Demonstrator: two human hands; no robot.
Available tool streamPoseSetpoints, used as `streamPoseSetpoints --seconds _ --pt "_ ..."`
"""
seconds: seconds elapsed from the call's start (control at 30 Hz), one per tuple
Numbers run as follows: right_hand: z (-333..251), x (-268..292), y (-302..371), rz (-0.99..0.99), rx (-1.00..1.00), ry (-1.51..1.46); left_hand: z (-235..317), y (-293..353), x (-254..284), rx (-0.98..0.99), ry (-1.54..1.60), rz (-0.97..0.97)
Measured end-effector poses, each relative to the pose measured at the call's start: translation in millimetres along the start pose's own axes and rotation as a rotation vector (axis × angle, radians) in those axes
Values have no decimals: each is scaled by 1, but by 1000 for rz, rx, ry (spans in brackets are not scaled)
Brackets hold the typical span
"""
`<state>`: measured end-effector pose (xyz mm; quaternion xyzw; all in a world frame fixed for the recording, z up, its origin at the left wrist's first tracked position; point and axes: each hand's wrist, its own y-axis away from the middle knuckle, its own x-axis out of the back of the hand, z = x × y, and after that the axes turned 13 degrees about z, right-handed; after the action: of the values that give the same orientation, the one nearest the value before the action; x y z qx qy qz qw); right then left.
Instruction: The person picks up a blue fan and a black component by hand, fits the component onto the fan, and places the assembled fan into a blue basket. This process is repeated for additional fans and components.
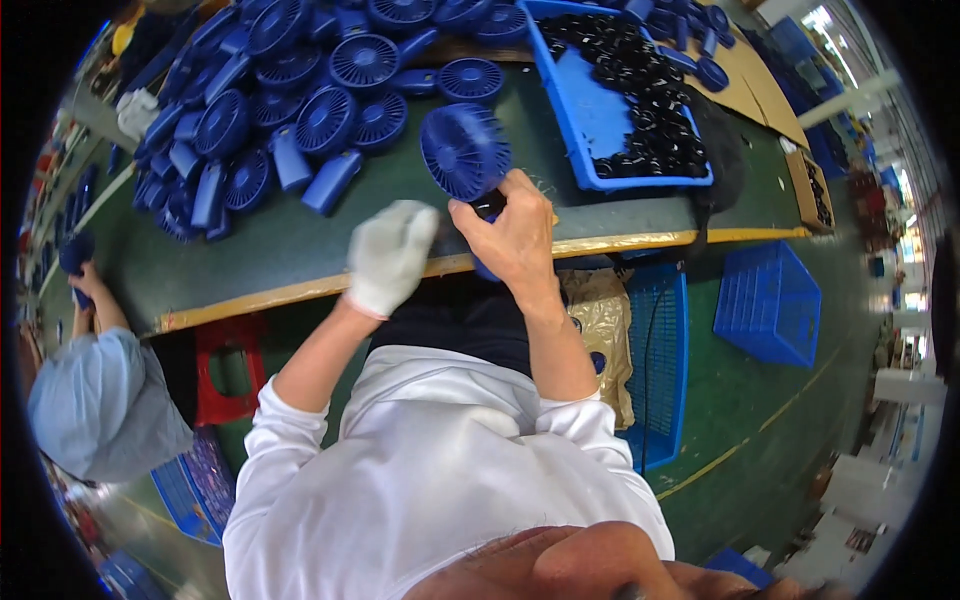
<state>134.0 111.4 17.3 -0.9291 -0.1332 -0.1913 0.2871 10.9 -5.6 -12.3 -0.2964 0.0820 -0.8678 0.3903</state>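
My bare right hand (515,235) grips a dark blue handheld fan (460,150) near the neck, its round grille tilted up above the bench edge. A dark part shows between thumb and fingers; the palm hides most of the handle. To its left, my left hand (390,255), in a white glove, is held just over the bench edge, apart from the fan. Its fingers are curled together and slightly blurred; anything inside them is hidden. Ahead and to the left lies a large heap of similar blue fans (325,115).
A blue tray (590,120) of small black parts sits on the green bench (300,250). Below are a blue basket (665,370) with brown wrapping (605,340), another blue crate (768,300) and a red stool (228,370). A co-worker (105,400) works at far left.
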Motion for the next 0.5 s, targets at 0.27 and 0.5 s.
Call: streamPoseSetpoints --seconds 0.27,0.5 --pt "43 4 -50 101 298 780 -30 -60 48 -408 -888 250" --pt "53 35 -96 196 328 711 -21 -77 51 47 -737 -47"
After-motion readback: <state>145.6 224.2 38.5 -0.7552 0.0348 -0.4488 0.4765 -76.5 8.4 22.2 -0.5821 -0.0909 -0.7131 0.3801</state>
